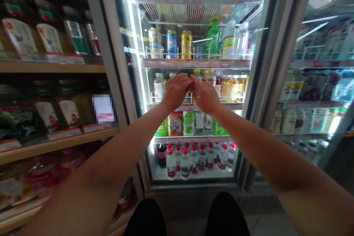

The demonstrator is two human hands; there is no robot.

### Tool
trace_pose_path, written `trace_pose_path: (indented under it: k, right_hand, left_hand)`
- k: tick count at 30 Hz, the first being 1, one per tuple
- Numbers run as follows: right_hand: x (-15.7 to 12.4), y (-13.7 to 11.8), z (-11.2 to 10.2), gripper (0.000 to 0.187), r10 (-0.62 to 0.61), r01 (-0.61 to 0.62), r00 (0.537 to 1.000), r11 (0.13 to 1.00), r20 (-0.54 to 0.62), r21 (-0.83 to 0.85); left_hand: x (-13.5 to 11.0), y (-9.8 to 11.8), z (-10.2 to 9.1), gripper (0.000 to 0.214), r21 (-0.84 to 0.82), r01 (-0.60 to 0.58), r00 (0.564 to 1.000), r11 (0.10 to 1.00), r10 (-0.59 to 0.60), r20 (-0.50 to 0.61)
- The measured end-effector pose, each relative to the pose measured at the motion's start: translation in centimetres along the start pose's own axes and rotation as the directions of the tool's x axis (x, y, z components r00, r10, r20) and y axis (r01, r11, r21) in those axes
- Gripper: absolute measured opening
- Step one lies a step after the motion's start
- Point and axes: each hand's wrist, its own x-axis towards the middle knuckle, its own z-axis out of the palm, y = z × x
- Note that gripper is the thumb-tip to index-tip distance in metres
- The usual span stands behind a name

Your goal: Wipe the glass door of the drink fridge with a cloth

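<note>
1. Yellow-capped bottles: on middle shelf of lit fridge, right behind the hands, partly covered by them; touching or not, can't tell
2. Left hand: in front of that shelf, back up, fingers bent toward the other hand; grip unclear, can't tell if anything is held
3. Right hand: mirrors it, fingertips meeting or just beside the left's; palm side hidden, grip can't be told either
4. Same shelf: orange bottles to the right, pale bottle to the left, all upright
5. Shelf below: green carton beside pink carton
6. Fridge bottom: red-capped bottles standing close together, dark bottle at left end
7. Shelf above hands: three cans, white, blue, gold; green bottle further right
8. Left: rack with jars, blurry
9. Right: second fridge, also stocked
10. Bottom edge: two black-clad knees
</note>
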Motion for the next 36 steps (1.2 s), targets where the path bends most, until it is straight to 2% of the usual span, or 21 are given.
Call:
trace_pose_path:
  k: [3, 5, 7, 10, 13, 14, 15, 16, 17, 18, 20, 22, 23, 24, 26, 29, 32, 36]
  right_hand:
    - [0.6, 0.0, 0.1, 0.053, 0.136, -0.138, 0.990, 0.984, 0.022, 0.111]
    - [0.8, 0.1, 0.1, 0.044, 0.183, -0.177, 0.983, 0.969, -0.022, 0.170]
    - [0.9, 0.2, 0.1, 0.042, 0.201, -0.181, 0.976, 0.962, -0.084, 0.205]
    - [0.7, 0.3, 0.3, 0.048, 0.186, -0.155, 0.972, 0.967, -0.144, 0.205]
    - [0.1, 0.1, 0.8, 0.054, 0.137, -0.114, 0.982, 0.978, -0.127, 0.173]
    - [-0.2, 0.1, 1.1, 0.055, 0.123, -0.102, 0.985, 0.980, -0.118, 0.170]
    - [-0.4, 0.0, 1.3, 0.056, 0.117, -0.096, 0.987, 0.979, -0.114, 0.179]
    - [-0.6, 0.0, 1.4, 0.057, 0.127, -0.103, 0.985, 0.975, -0.113, 0.199]
    - [-0.7, 0.1, 1.5, 0.055, 0.149, -0.121, 0.983, 0.967, -0.111, 0.223]
    - [-0.8, 0.2, 1.5, 0.052, 0.179, -0.148, 0.978, 0.957, -0.107, 0.248]
    - [-0.6, 0.7, 1.1, 0.039, 0.225, -0.194, 0.971, 0.943, -0.087, 0.269]
    - [-0.1, 1.5, 0.1, 0.027, 0.214, -0.187, 0.972, 0.955, -0.101, 0.228]
    - [0.2, 2.1, -0.5, 0.026, 0.187, -0.161, 0.974, 0.969, -0.128, 0.189]
    - [0.5, 2.7, -1.1, 0.028, 0.150, -0.128, 0.975, 0.982, -0.165, 0.139]
    - [0.9, 4.3, -2.1, 0.037, 0.064, -0.058, 0.972, 0.998, -0.226, 0.033]
    - [0.3, 6.4, -2.2, 0.048, -0.039, 0.027, 0.984, 0.997, -0.176, -0.067]
    - [-1.6, 7.2, -0.6, 0.057, -0.103, 0.096, 0.991, 0.992, -0.088, -0.086]
    - [-3.4, 7.3, 0.7, 0.058, -0.132, 0.126, 0.989, 0.989, -0.071, -0.081]
  left_hand:
    - [0.1, 0.6, 0.1, 0.027, -0.001, 0.137, 0.985, 0.991, -0.136, -0.101]
    - [0.1, 0.8, 0.8, 0.033, -0.134, 0.238, 0.959, 0.962, -0.255, -0.127]
    - [0.3, 1.0, 1.8, 0.038, -0.333, 0.355, 0.911, 0.874, -0.404, -0.088]
    - [0.8, 1.4, 3.4, 0.038, -0.618, 0.509, 0.789, 0.599, -0.611, 0.058]
    - [1.6, 1.9, 4.2, 0.044, -0.812, 0.525, 0.670, 0.256, -0.712, 0.209]
    - [1.8, 2.1, 4.4, 0.047, -0.842, 0.510, 0.647, 0.175, -0.723, 0.242]
    - [2.0, 2.3, 4.4, 0.051, -0.856, 0.500, 0.640, 0.130, -0.722, 0.264]
    - [2.1, 2.5, 4.4, 0.053, -0.856, 0.502, 0.652, 0.122, -0.704, 0.282]
    - [2.1, 2.7, 4.4, 0.054, -0.844, 0.515, 0.680, 0.152, -0.672, 0.294]
    - [2.0, 2.8, 4.3, 0.054, -0.820, 0.529, 0.721, 0.219, -0.625, 0.299]
    - [1.4, 3.0, 3.9, 0.051, -0.730, 0.512, 0.829, 0.453, -0.484, 0.281]
    - [0.2, 2.9, 3.3, 0.050, -0.557, 0.371, 0.928, 0.743, -0.316, 0.197]
    - [-0.5, 2.7, 2.9, 0.051, -0.432, 0.266, 0.963, 0.861, -0.222, 0.152]
    - [-1.3, 2.4, 2.5, 0.051, -0.298, 0.164, 0.984, 0.940, -0.133, 0.122]
    - [-3.1, 1.4, 2.0, 0.051, -0.064, 0.022, 0.993, 0.998, -0.015, 0.117]
    - [-5.8, -0.5, 2.3, 0.054, 0.126, -0.006, 0.989, 0.992, -0.012, 0.145]
    - [-7.7, -2.2, 3.5, 0.057, 0.197, 0.047, 0.989, 0.979, -0.073, 0.129]
    - [-8.7, -3.2, 4.7, 0.060, 0.205, 0.045, 0.989, 0.978, -0.073, 0.132]
